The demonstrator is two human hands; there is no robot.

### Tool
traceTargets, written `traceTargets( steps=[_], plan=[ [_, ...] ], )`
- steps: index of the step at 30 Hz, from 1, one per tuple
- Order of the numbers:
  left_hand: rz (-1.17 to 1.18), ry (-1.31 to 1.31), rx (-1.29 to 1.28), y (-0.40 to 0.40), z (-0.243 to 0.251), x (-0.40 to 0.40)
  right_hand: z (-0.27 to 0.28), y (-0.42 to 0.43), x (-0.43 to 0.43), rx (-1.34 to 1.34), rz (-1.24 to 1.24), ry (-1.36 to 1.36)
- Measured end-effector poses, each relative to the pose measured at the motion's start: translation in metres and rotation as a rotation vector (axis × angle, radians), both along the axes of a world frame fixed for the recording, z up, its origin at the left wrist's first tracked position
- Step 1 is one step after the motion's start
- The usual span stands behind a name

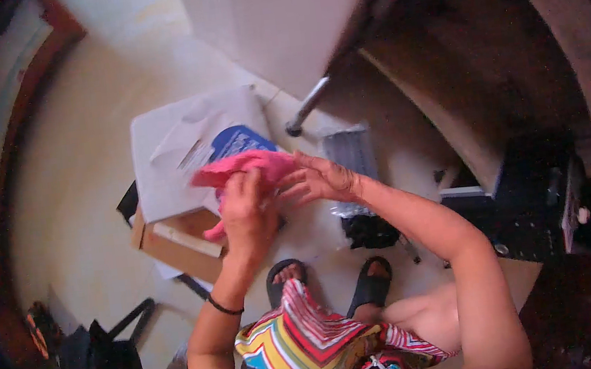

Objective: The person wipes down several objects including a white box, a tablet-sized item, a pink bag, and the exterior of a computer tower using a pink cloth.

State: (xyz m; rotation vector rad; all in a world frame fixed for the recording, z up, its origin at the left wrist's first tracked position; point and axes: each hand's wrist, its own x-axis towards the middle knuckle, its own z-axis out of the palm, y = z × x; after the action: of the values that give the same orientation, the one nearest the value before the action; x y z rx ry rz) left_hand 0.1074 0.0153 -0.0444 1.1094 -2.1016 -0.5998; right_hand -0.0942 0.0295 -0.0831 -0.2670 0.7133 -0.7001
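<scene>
A crumpled pink cloth [248, 162] is up in front of me, blurred by motion. My left hand [246, 207] is closed on its lower part, and a bit of cloth hangs at the wrist side. My right hand [317, 179] has its fingers spread at the cloth's right edge; whether they pinch it cannot be made out. Behind the cloth lies a white package [157, 140] with a blue printed patch [240, 138]. It rests partly over a brown cardboard box [187, 250] on the floor.
A clear plastic-wrapped packet [350, 155] and a black bundle [370, 230] lie right of the hands. A metal leg [308, 108] stands under a pale panel [281, 20]. Black bags [102, 368] sit at lower left. My feet in black sandals [371, 286] are below.
</scene>
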Motion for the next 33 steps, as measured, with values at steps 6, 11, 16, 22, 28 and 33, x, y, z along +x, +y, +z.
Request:
traceTargets(
  steps=[6,11,16,22,28,33],
  plan=[
    [-0.387,0.19,0.03,0.03,0.02,-0.073,0.072,0.031,-0.045,-0.24,-0.491,0.214],
    [-0.426,0.24,0.005,0.026,0.035,-0.111,0.141,0.035,-0.089,-0.803,-1.032,0.992],
    [-0.511,0.266,-0.017,0.013,0.039,-0.164,0.13,0.009,-0.143,-1.018,-0.775,1.512],
    [-0.56,0.119,-0.241,-0.028,0.039,-0.239,0.093,0.019,-0.208,-0.799,-0.538,1.647],
    [-0.524,-0.026,-0.378,-0.036,0.009,-0.277,0.084,0.031,-0.323,-0.403,-0.52,2.621],
    [-0.517,-0.025,-0.436,-0.036,0.0,-0.28,0.097,0.025,-0.374,-0.285,-0.217,2.667]
  ],
)
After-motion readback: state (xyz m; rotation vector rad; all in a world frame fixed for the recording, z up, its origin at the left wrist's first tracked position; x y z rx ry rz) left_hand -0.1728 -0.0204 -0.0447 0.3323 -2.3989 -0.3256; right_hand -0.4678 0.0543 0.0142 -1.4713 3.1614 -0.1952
